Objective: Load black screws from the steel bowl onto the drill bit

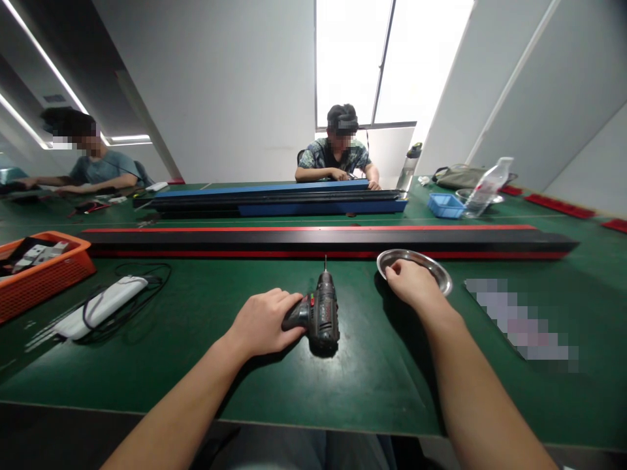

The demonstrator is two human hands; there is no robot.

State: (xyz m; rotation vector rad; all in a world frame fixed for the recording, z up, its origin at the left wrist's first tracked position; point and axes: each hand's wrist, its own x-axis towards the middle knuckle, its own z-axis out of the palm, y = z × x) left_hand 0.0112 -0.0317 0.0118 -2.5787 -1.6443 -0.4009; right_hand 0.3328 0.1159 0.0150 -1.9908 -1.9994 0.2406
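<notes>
My left hand (267, 320) is wrapped around the grip of a black cordless drill (324, 316). The drill lies on its side on the green table, its thin bit pointing away from me at a long black bar with red edges (313, 240). My right hand (410, 279) reaches into a shallow round metal dish (443, 277), fingers curled and pressed together. What those fingers hold, if anything, is hidden, and so are the contents of the dish.
An orange basket (44, 287) of small parts stands at left, beside a white power strip (105, 307) with a black cable. Blue and black bars (294, 202) lie further back. A blue tray (445, 205) and plastic bottle (490, 189) stand back right. Two people sit across the table.
</notes>
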